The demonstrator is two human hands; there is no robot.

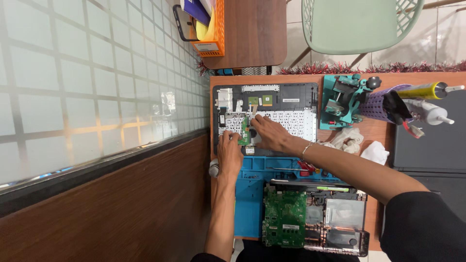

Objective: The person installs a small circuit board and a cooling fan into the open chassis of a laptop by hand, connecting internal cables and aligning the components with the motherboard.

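An opened dark laptop top case, its white keyboard backing showing, lies on the wooden table. My left hand rests on its near left edge, fingertips touching a small green circuit board. My right hand presses down on the case just right of that board, with a thin bracelet on the wrist. Both hands pinch or steady the small board; the grip itself is partly hidden by the fingers.
A blue work mat holds a laptop base with a green motherboard and a red-handled tool. A teal vise, purple tool holder, yellow tube, white cloths and another dark laptop sit rightward.
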